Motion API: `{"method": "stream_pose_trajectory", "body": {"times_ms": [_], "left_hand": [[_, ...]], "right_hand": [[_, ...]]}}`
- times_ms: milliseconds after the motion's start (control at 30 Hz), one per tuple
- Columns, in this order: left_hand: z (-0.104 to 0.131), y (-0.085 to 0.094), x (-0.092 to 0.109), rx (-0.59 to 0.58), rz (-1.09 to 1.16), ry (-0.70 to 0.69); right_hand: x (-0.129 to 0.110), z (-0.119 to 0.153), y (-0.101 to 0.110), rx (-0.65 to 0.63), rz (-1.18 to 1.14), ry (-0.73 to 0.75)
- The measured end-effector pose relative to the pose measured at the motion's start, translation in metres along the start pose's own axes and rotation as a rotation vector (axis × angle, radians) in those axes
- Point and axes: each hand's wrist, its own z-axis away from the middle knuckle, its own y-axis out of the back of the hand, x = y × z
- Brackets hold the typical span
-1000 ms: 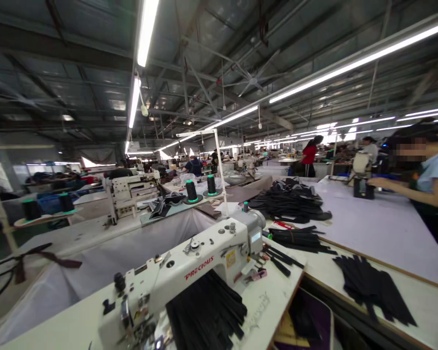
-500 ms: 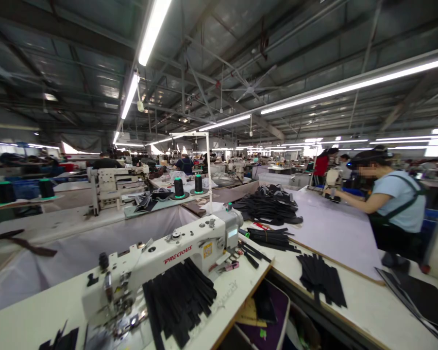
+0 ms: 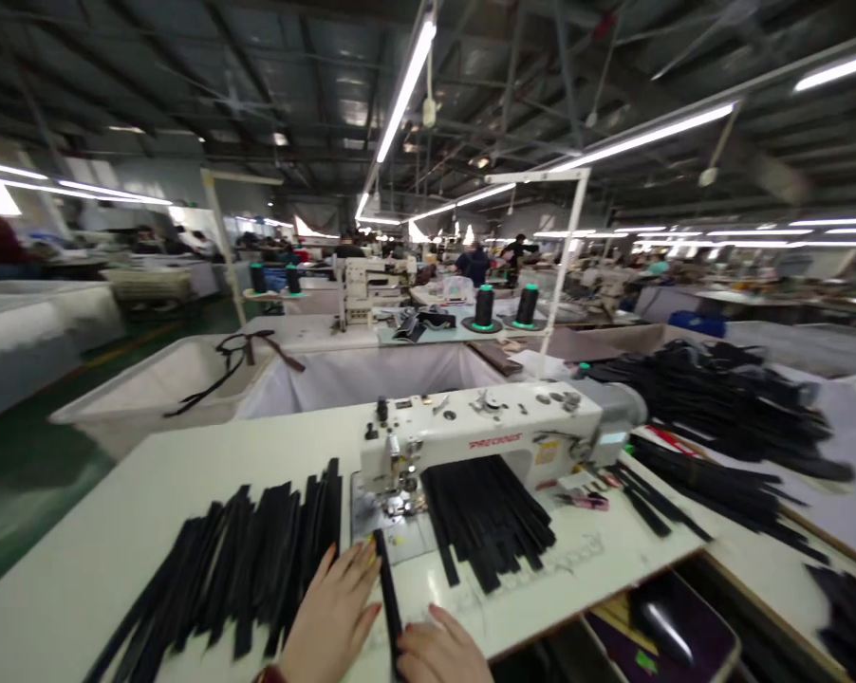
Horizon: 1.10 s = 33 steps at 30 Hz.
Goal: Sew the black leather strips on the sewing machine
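Note:
A narrow black fabric strip (image 3: 389, 590) lies lengthwise on the white sewing table, its far end at the metal plate of the sewing machine (image 3: 471, 432). My left hand (image 3: 337, 609) rests flat along the strip's left side, fingers stretched towards the presser foot, fingertips at the strip's edge. Lower down, my right hand (image 3: 443, 653) has its fingertips closed on the strip's near part; the picture's bottom edge cuts this hand off. Left of my hands spreads a row of black strips (image 3: 257, 560). Another bunch of black strips (image 3: 492, 517) lies under the machine arm.
Pink-handled snips (image 3: 583, 501) lie right of the machine. Further right is a heap of black strips (image 3: 727, 398). An open drawer (image 3: 731, 655) sits below the table edge. Behind the machine are a white fabric-lined bin (image 3: 357, 384) and thread cones (image 3: 483, 308). People work farther back.
My view has swung left and down, so the table's left side and its row of strips show. Both hands have come into view at a strip by the needle. The co-worker at right has left view.

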Motion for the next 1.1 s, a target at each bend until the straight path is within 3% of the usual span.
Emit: {"method": "stream_pose_trajectory", "body": {"times_ms": [67, 133, 267, 467, 700, 1000, 1100], "left_hand": [[-0.006, 0.006, 0.003, -0.133, 0.037, 0.059], [-0.015, 0.013, 0.005, -0.226, 0.075, 0.098], [-0.028, 0.016, 0.004, -0.295, 0.132, 0.121], [-0.039, 0.003, -0.001, -0.278, 0.152, 0.12], [-0.044, 0.001, -0.002, -0.257, 0.161, 0.132], [-0.047, 0.0, 0.005, -0.262, 0.135, 0.169], [-0.043, 0.0, 0.007, -0.244, 0.121, 0.147]], "right_hand": [[0.003, 0.004, -0.009, 0.077, -0.023, -0.026], [0.006, 0.003, -0.008, 0.059, -0.052, -0.039], [0.009, -0.011, 0.002, 0.062, -0.074, -0.06], [0.016, -0.015, 0.0, 0.015, -0.059, -0.079], [0.013, -0.016, -0.002, 0.01, -0.136, -0.213], [0.01, -0.029, 0.021, -0.169, -0.148, -0.226], [0.005, -0.025, 0.026, -0.171, -0.124, -0.26]]}}
